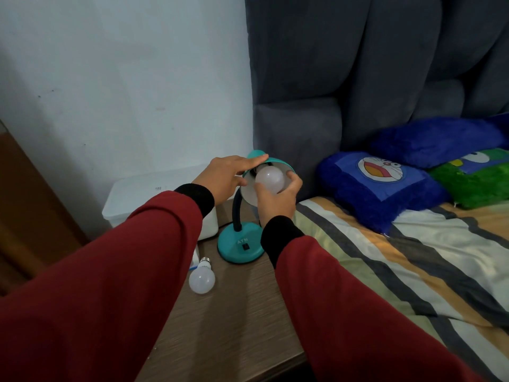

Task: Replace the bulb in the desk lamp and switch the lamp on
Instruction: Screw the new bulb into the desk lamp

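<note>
A teal desk lamp [240, 248] with a black flexible neck stands on a wooden bedside table [234, 321]; a black switch sits on its round base. My left hand [224, 176] grips the teal shade [278, 162] from the left, tilting its opening toward me. My right hand [278, 195] is shut on a white bulb [270, 178] held at the mouth of the shade; its screw end is hidden inside. The bulb is unlit. A second white bulb [202, 278] lies on the table left of the lamp base.
A white lidded box [154, 194] stands behind the lamp against the wall. A bed with a striped sheet [399, 266] and blue and green cushions [380, 186] adjoins the table on the right. A grey padded headboard [358, 78] rises behind.
</note>
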`<state>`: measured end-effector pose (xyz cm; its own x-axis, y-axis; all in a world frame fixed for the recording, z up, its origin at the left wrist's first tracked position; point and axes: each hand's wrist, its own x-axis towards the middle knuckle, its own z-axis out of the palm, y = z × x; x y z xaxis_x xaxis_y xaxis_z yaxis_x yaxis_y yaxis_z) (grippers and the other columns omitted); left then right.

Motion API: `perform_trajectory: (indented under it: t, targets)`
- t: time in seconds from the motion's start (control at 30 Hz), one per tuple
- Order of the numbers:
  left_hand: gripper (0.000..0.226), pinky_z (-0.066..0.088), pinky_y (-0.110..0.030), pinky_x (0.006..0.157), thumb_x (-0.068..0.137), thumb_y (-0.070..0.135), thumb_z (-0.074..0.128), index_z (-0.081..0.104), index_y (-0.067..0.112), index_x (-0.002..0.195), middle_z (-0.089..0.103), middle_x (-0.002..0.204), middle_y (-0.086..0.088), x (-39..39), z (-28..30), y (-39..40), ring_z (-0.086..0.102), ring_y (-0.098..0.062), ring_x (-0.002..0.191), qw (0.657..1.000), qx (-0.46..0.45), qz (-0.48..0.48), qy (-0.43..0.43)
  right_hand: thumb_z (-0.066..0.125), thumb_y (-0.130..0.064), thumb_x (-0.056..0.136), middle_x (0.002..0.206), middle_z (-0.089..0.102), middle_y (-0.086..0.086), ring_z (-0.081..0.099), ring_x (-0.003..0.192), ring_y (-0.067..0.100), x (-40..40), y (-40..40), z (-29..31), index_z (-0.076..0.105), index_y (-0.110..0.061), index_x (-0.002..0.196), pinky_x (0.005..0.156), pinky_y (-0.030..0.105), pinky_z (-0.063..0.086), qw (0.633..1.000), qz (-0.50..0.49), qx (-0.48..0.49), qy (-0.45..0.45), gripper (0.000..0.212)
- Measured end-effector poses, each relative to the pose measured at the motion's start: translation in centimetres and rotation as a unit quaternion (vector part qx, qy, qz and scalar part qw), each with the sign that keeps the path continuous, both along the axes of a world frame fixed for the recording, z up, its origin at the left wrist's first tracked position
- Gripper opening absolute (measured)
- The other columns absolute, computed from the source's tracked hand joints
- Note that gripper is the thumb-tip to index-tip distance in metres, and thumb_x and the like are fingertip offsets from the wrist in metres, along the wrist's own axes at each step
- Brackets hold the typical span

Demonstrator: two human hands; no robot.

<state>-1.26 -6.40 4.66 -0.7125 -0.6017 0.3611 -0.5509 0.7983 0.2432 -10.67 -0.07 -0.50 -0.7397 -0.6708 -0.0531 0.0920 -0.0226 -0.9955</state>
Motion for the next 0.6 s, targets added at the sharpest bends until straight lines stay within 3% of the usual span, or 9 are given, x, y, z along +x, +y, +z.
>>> perform_trajectory:
  t: [0.1,0.2,0.27,0.33,0.4,0.5,0.6]
  targets:
    - [0.065,0.031,-0.012,0.090,0.090,-0.001,0.056,0.035,0.034,0.142,0.061,0.117,-0.007,0.16,0.10,-0.08,0.042,-0.004,0.093,1.000,0.008,0.001,0.001,0.064,-0.042,0.082,0.120,0.058,0.015,0.063,0.101,0.029,0.14,0.04,-0.03,0.037,-0.017,0.127,0.090,0.041,0.054,0.999,0.000,0.010,-0.047,0.058]
    - [0.065,0.030,-0.011,0.088,0.091,-0.001,0.056,0.035,0.034,0.141,0.061,0.115,-0.006,0.16,0.05,0.04,0.042,-0.004,0.092,1.000,0.007,0.000,0.000,0.060,-0.055,0.079,0.126,0.055,0.014,0.058,0.110,0.030,0.03,-0.22,-0.13,0.033,-0.015,0.136,0.095,0.043,0.050,0.997,0.008,0.044,-0.061,0.075]
    - [0.066,0.031,-0.012,0.088,0.090,-0.002,0.057,0.036,0.033,0.141,0.061,0.114,-0.007,0.09,-0.02,0.11,0.042,-0.005,0.090,1.000,0.006,0.001,0.004,0.069,-0.046,0.074,0.129,0.051,0.013,0.056,0.112,0.030,0.19,-0.14,-0.22,0.028,-0.026,0.138,0.097,0.045,0.049,0.999,0.010,0.025,-0.029,0.078]
    - [0.066,0.032,-0.013,0.090,0.090,-0.003,0.056,0.036,0.033,0.141,0.061,0.114,-0.007,0.03,-0.04,0.14,0.042,-0.005,0.091,1.000,0.008,0.003,0.006,0.069,-0.037,0.076,0.126,0.053,0.014,0.059,0.108,0.031,0.32,-0.26,-0.31,0.032,-0.026,0.132,0.094,0.046,0.051,0.999,0.016,0.012,-0.026,0.068]
    - [0.066,0.033,-0.014,0.091,0.090,-0.003,0.056,0.036,0.034,0.141,0.061,0.116,-0.007,0.00,-0.02,0.17,0.042,-0.005,0.092,1.000,0.008,0.005,0.006,0.062,-0.045,0.082,0.121,0.056,0.015,0.062,0.103,0.031,0.41,-0.32,-0.05,0.038,-0.016,0.129,0.091,0.045,0.053,0.997,0.014,0.014,-0.075,0.060]
    - [0.066,0.032,-0.012,0.089,0.089,-0.003,0.057,0.037,0.033,0.141,0.061,0.114,-0.005,0.04,-0.07,0.16,0.043,-0.005,0.091,1.000,0.008,0.006,0.010,0.051,-0.059,0.083,0.123,0.058,0.016,0.060,0.107,0.031,0.41,-0.71,-0.20,0.039,-0.008,0.134,0.094,0.039,0.051,0.994,0.016,0.072,-0.075,0.073]
    - [0.067,0.032,-0.012,0.086,0.089,-0.003,0.057,0.036,0.034,0.141,0.057,0.100,-0.001,0.08,-0.16,0.13,0.044,-0.006,0.087,1.000,0.014,0.004,0.008,0.067,-0.044,0.075,0.128,0.050,0.015,0.056,0.109,0.031,0.45,-0.52,-0.46,0.029,-0.025,0.137,0.095,0.040,0.049,0.998,0.003,0.040,-0.037,0.075]
